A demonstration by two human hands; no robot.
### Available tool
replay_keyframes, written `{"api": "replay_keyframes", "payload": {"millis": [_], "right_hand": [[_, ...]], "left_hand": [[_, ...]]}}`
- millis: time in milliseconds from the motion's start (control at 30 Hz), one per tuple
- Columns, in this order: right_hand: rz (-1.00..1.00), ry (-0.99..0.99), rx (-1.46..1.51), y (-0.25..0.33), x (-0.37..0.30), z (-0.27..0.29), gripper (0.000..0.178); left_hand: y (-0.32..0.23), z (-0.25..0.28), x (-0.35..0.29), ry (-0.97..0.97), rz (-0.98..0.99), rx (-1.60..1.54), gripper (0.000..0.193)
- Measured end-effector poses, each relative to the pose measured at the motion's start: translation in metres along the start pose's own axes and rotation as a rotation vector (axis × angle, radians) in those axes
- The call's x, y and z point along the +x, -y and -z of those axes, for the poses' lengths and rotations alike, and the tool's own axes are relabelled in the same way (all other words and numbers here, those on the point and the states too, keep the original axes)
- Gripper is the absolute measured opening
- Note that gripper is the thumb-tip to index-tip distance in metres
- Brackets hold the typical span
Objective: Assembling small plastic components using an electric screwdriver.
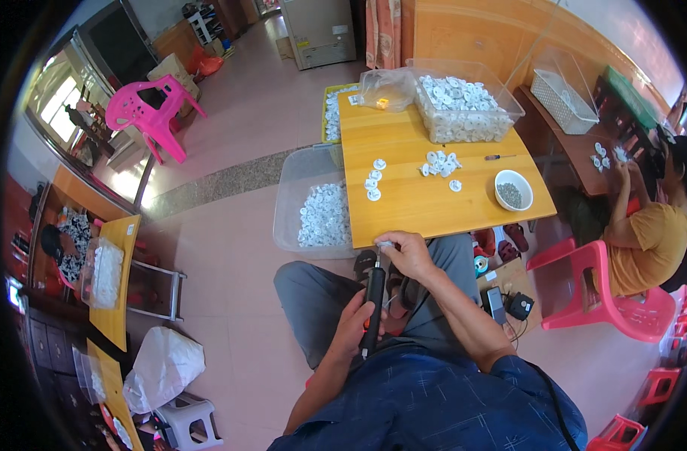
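Observation:
My left hand [351,321] is wrapped round a black electric screwdriver [375,301], held upright over my lap. Its bit points up at a small white plastic part [386,245], which my right hand [411,257] pinches near the table's front edge. The fingers partly cover that part. On the yellow table [411,207] lie a few white round parts [373,183] at the left, a small heap of similar parts [439,163] and a single one [455,186]. A white bowl [502,197] of small metal screws [510,195] stands to the right, near a hand screwdriver [498,157].
A clear bin [463,134] full of white parts stands at the table's back. Another clear bin [287,214] and a yellow crate [329,135] stand left. A co-worker [651,240] sits at right on a pink chair [629,308]. A power adapter [520,305] lies by my right leg.

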State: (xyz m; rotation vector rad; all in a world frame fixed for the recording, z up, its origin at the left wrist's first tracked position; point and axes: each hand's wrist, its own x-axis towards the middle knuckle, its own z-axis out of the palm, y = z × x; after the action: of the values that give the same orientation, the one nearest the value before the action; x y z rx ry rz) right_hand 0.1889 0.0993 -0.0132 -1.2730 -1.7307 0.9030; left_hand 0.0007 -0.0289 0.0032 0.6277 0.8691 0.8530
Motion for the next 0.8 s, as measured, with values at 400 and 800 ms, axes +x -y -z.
{"api": "replay_keyframes", "payload": {"millis": [400, 800], "right_hand": [[0.046, -0.073, 0.074, -0.002, -0.004, -0.005, 0.017], [0.043, -0.075, 0.09, 0.004, -0.003, -0.006, 0.017]], "left_hand": [[-0.001, 0.008, 0.001, 0.146, 0.023, -0.25, 0.038], [-0.006, 0.014, 0.001, 0.18, 0.051, -0.346, 0.041]]}}
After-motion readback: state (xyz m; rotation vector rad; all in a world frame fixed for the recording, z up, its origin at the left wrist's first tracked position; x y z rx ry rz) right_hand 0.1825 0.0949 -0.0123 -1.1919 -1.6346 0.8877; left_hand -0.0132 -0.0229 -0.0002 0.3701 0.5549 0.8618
